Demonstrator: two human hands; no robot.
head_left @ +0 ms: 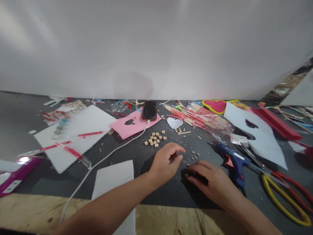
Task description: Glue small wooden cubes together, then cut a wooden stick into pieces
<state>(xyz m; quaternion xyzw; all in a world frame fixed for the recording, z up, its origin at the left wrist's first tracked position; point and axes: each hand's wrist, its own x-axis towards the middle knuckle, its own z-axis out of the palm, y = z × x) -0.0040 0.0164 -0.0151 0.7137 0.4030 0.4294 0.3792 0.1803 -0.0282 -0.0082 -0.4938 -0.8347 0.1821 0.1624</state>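
Observation:
My left hand [165, 163] is held over the dark tabletop, thumb and index finger apart with nothing visible between them. To its right, my right hand [210, 179] has its fingertips pinched around a small wooden piece [187, 176], mostly hidden by the fingers and shadow. Several short stick pieces [193, 158] lie just beyond my right hand. A pile of small wooden clusters [155, 138] sits beyond my left hand. Near a white paper heart [175, 122] are more cut bits and a longer stick [184, 133].
A blue glue gun [236, 163] and scissors with red and yellow handles [286, 199] lie at the right. Bagged sticks [205, 117] are at the back. A phone [149, 110] rests on pink paper [119, 125], its white cable [107, 155] running to the front left.

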